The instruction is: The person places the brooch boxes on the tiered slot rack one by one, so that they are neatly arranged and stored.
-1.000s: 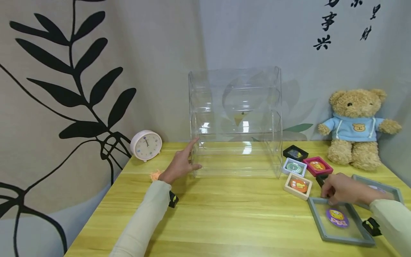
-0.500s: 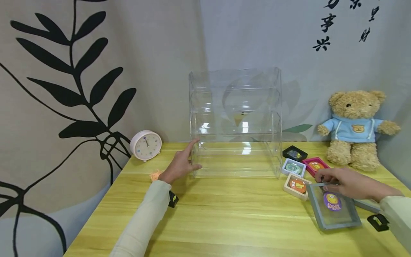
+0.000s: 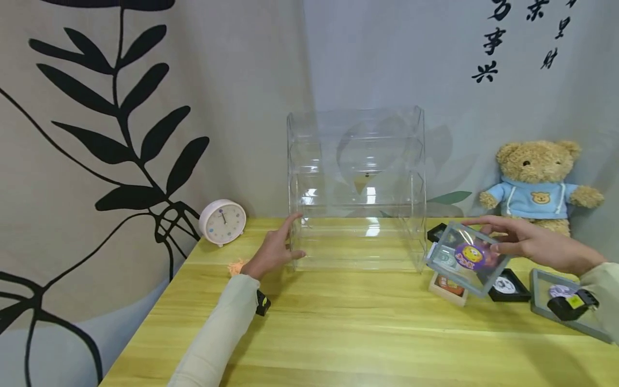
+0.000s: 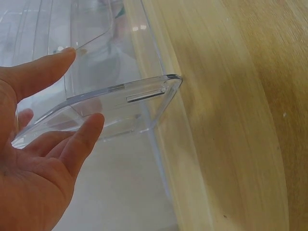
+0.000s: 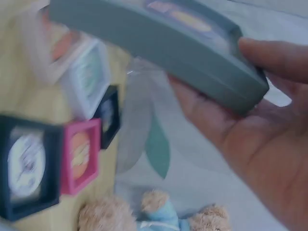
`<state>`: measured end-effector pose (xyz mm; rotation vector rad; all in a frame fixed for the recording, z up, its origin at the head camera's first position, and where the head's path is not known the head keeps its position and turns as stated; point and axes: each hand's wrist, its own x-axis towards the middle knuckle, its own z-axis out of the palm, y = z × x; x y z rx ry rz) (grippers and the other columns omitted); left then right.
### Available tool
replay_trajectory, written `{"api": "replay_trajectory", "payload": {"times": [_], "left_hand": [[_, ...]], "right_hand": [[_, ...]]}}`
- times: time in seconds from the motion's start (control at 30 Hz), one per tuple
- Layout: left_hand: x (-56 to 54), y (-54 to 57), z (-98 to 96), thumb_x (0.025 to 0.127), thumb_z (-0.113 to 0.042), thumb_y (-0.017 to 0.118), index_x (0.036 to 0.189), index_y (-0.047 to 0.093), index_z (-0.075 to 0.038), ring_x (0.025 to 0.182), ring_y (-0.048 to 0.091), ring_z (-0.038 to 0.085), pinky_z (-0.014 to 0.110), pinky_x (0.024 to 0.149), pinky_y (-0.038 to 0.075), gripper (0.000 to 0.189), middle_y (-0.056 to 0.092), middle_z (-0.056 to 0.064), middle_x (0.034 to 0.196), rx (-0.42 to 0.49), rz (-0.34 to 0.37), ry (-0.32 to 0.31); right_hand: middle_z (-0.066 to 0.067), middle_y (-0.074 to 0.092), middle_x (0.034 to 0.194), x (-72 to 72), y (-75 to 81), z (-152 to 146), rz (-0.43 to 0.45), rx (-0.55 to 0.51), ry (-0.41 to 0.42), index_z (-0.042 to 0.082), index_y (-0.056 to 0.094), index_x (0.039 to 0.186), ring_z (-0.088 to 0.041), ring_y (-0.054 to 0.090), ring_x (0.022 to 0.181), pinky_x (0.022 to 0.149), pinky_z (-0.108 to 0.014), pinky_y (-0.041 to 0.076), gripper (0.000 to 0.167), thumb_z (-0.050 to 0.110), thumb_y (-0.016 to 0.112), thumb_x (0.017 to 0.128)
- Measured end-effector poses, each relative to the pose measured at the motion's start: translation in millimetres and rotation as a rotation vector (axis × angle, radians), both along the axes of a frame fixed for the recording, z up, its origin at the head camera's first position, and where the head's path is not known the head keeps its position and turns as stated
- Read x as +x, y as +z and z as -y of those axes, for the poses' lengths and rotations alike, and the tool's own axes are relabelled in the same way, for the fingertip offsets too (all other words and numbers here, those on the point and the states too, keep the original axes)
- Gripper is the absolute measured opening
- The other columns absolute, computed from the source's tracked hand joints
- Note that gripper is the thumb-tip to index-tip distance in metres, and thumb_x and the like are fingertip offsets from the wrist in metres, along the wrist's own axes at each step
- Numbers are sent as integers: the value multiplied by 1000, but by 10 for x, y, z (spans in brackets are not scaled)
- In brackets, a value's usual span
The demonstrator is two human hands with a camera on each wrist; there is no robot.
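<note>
Your R hand (image 3: 537,242) had the grey frame (image 3: 466,273) pinched by its edge, thumb on one side & fingers on the other. The frame, w/ its purple-and-yellow badge (image 3: 469,256), was tilted & off the counter (image 3: 338,333), R of the clear rack (image 3: 358,205) and partly hiding the small frames in the head view. Couldn't tell if it touched any of them.

Your L hand (image 3: 273,250) was at the rack's L side, loosely spread, index finger and thumb extended by the front edge. It had no grip on the rack, & couldn't tell how hard it pressed, if at all.

The rack stood upright on the counter, w/ several tiers. Under or beside your held frame were a beige frame (image 3: 448,290) and a black frame (image 3: 511,286) w/ a white disc; R wrist cam also showed a pink frame (image 5: 81,156) and a pale blue frame (image 5: 86,79), pic blurry. A 2nd grey frame (image 3: 544,293) lay flat below your R wrist. Teddy (image 3: 539,183) in a blue hoodie sat at back R; round clock (image 3: 223,222) stood at back L, nr an orange item (image 3: 236,267).
</note>
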<state>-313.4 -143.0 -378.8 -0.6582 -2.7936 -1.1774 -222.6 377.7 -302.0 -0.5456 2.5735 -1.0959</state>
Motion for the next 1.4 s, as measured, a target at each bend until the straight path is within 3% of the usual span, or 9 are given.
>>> {"api": "replay_trajectory", "payload": {"times": [0.13,0.3,0.43,0.7,0.87,1.0,1.17,1.33,1.4], "left_hand": [[-14,-30,-11,81,-7,82,156,24,-37,126,59,47,58,99,58,99,57,32,138,5,-1,-3],[-7,-21,-26,81,-8,82,156,25,-34,127,58,48,59,100,56,98,55,33,140,-3,-16,-5],[-4,-10,-22,81,-9,83,155,26,-34,128,57,47,59,102,55,96,54,32,143,-15,-26,7],[-26,-26,-40,81,-6,82,155,27,-35,128,57,49,58,100,57,96,52,31,144,22,-19,-12],[3,-27,-21,83,-6,81,153,28,-36,131,54,49,59,102,55,92,48,31,149,29,-4,-7],[1,-35,-18,82,-5,81,150,31,-36,128,57,49,59,100,56,90,52,32,145,32,-10,5],[-18,-57,-52,81,-3,81,149,32,-35,124,59,50,57,97,59,89,55,34,139,44,-3,-16],[-9,-49,-52,82,-6,81,150,31,-36,128,56,49,59,100,56,89,50,33,145,22,-8,-4],[0,-40,-35,82,-7,82,149,31,-37,129,56,49,61,101,55,89,49,32,147,15,-8,12]], "right_hand": [[13,52,139,-65,140,-36,-30,-154,33,17,21,160,-14,69,109,84,-30,64,62,6,47,105],[17,66,126,-190,358,60,-56,-308,-28,25,42,152,-19,74,100,80,-37,66,49,6,45,106],[18,67,117,-268,555,239,-79,-295,-122,36,51,145,-15,73,98,78,-39,67,40,21,44,108],[-3,63,115,-390,808,525,-30,-198,-189,34,30,158,-26,73,88,73,-50,66,50,40,38,108],[-7,54,128,-528,936,599,84,-194,-147,29,22,160,-20,72,95,81,-43,66,55,36,40,109],[-1,54,127,-642,1006,545,119,-231,-10,29,26,156,-14,69,97,82,-37,65,49,22,40,110],[10,56,129,-720,1105,482,50,-292,82,34,33,153,-13,68,103,88,-34,64,51,10,41,108],[12,62,125,-799,1329,674,-165,-250,-57,27,37,154,-11,71,98,84,-34,66,56,7,51,104],[3,61,131,-845,1434,807,-289,-181,-102,22,40,154,-7,70,93,79,-30,66,56,6,54,102]]}}
